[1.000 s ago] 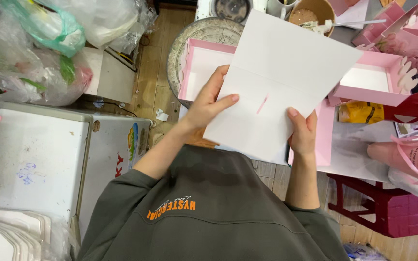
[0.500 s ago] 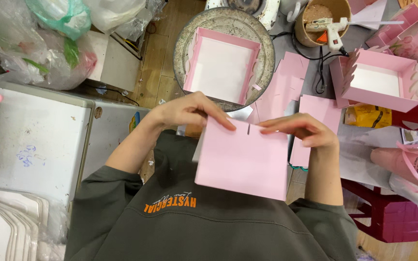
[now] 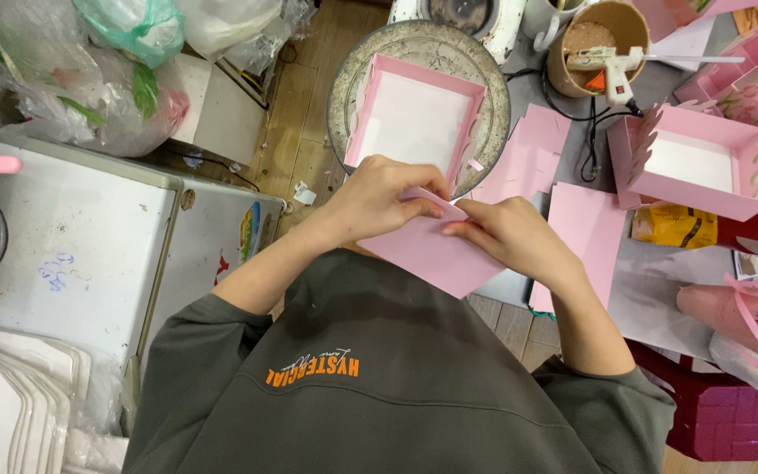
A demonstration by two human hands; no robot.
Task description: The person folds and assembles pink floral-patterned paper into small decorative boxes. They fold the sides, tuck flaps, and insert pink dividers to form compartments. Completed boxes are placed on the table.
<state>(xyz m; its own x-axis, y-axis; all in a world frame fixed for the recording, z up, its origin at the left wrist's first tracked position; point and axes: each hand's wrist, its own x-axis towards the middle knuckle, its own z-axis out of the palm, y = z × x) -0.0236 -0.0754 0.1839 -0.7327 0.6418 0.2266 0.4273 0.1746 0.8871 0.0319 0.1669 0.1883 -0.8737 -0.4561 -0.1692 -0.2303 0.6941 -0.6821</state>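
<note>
Both hands are pinching the top edge of a pink card sheet (image 3: 432, 254) close to the chest: left hand (image 3: 377, 200) gripping the folded flap, right hand (image 3: 506, 235) pressing beside it. Half a second ago they were wider apart, holding it flat. Beyond them, an open pink box (image 3: 416, 118) is sitting on a round tray (image 3: 495, 96).

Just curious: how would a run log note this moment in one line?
left hand | right hand | both pinching folded pink card sheet | open pink box beyond

Crowded bench ahead of us

Our open pink cardboard tray (image 3: 416, 118) blocks straight ahead, flat pink card sheets (image 3: 586, 230) crowd right; bare grey metal counter (image 3: 63, 254) lies left.
</note>
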